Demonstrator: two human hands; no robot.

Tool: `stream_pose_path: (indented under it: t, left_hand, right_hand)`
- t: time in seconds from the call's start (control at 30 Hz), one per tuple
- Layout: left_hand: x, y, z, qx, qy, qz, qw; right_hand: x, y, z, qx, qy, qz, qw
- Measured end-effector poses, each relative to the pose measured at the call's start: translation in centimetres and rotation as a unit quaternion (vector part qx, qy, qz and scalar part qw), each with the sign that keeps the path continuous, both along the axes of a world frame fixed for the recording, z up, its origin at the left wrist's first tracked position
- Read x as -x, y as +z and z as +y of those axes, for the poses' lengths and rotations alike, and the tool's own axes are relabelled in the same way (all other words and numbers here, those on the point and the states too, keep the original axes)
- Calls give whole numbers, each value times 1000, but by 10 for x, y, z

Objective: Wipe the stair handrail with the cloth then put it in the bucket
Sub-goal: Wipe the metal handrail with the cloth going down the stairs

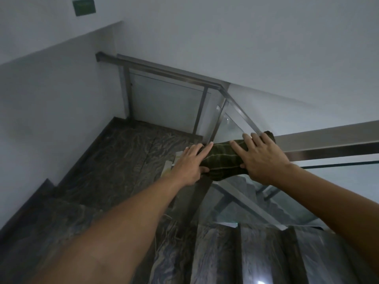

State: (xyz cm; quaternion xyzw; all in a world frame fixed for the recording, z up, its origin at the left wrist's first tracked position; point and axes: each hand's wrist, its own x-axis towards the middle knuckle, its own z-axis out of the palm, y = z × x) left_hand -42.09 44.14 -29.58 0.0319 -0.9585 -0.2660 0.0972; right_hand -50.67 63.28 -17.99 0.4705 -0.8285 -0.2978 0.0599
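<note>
Setting: stairwell seen from above, with pale walls, a dark veined stone landing (127, 156) and stone steps (217, 255) descending toward the viewer.
Handrail: a flat steel handrail (328, 140) runs in from the right, bends at a corner near the centre and continues down and away along the landing to a bracket on the left wall.
Glass panels: clear glass (231, 128) fills the frames beneath the rail; steel posts stand between the panels.
Cloth: a dark green cloth (221, 158) with thin pale check lines lies draped over the rail at the bend, its lower edge hanging below the rail.
Left hand: the left hand (192, 162) lies palm down on the left end of the cloth, fingers extended and loosely parted, thumb tucked against the cloth's lower edge.
Right hand: the right hand (264, 158) presses flat on the right end of the cloth, fingers splayed over the rail, thumb curled beneath the fabric.
Arms: both forearms are bare and stretched forward.
Wall sign: a small green sign (84, 7) is fixed high on the left wall; its text is unreadable.
Lighting: dim and even.
</note>
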Motion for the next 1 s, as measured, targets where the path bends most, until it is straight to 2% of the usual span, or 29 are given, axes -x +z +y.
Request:
stream_pose_path:
  t: [0.27, 0.53, 0.8, 1.0]
  left_hand:
    - [-21, -30, -31, -29, 38, -10, 999]
    - [-27, -35, -45, -53, 37, -49, 997]
    - [-28, -40, -54, -53, 11, -33, 998]
    - [-27, -59, -54, -131, -9, 12, 991]
  right_hand:
    - [-17, -28, -42, 3, -9, -20, 1000]
    - [-22, -42, -52, 17, 7, 8, 1000]
    - [-20, -48, -54, 23, 17, 22, 999]
    - [-26, -50, -56, 41, 12, 42, 998]
